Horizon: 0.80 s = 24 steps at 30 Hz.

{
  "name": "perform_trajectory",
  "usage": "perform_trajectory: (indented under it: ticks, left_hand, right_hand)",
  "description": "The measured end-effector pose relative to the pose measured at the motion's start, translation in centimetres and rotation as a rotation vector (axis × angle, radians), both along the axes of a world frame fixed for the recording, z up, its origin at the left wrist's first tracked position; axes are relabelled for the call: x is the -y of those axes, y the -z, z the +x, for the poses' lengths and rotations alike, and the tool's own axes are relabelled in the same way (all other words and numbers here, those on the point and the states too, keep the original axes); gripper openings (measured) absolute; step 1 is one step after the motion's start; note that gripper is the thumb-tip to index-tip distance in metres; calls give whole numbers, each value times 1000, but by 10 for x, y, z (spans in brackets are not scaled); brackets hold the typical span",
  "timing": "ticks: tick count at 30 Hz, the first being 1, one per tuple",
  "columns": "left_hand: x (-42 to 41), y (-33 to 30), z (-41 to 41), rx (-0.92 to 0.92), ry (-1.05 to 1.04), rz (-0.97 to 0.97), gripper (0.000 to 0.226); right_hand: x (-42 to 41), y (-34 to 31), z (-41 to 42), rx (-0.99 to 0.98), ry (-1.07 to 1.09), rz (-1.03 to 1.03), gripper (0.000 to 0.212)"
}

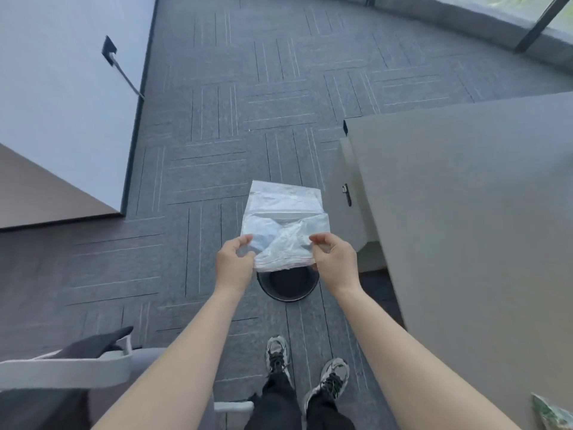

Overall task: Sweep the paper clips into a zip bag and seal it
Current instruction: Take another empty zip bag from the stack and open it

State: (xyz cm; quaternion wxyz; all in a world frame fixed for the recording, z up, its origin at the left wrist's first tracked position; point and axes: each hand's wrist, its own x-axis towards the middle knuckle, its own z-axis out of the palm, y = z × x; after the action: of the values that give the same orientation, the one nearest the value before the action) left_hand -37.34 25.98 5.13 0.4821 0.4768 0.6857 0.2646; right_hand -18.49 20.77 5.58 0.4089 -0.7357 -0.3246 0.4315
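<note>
A clear zip bag (283, 228) with a thin red line near its mouth hangs in the air in front of me, above the carpet. My left hand (234, 263) pinches its left edge near the mouth. My right hand (335, 259) pinches the right edge. The bag's mouth end points toward me and its far end is folded over. No paper clips are visible, either in the bag or anywhere else.
A round black bin (287, 283) stands on the grey carpet right below the bag. A beige table (480, 228) fills the right side, with a green packet (552, 414) at its near corner. A grey chair (68, 370) is at the lower left. My shoes (305, 373) are below.
</note>
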Motion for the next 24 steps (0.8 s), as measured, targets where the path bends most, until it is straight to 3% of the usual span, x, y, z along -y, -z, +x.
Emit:
perform_trajectory:
  ticks: [24]
  left_hand:
    - [-35, 232, -9, -112, 65, -399, 52]
  right_hand:
    - [-36, 233, -8, 61, -112, -510, 37]
